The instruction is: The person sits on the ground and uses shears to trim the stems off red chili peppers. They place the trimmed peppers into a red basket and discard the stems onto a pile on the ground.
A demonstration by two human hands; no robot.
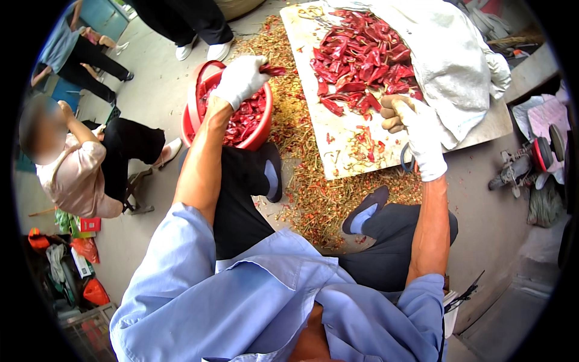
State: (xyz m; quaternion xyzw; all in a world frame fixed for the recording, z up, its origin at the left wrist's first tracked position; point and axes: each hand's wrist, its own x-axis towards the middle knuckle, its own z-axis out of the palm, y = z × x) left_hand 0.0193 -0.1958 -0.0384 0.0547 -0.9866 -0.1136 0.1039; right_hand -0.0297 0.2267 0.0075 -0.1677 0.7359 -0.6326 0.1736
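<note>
My left hand (242, 80), in a white glove, is closed on a dried red chili pepper (273, 70) above a red plastic basin (268, 129). Cut or broken red chili pieces (246, 117) lie in the basin. A heap of dried red chilies (362, 54) rests on a pale board (312, 113). My right hand (407, 115), in a white glove with tan fingertips, is at the heap's near right edge with its fingers curled; whether it holds anything I cannot tell. Scissors with a dark blue handle ring (407, 158) hang under that hand, partly hidden.
A white woven sack (445, 68) covers the board's right side. Chili stems and seeds (312, 203) litter the floor around my feet. One person (77, 172) sits at the left; another stands beyond the basin, in white shoes (219, 50). Bags lie at lower left.
</note>
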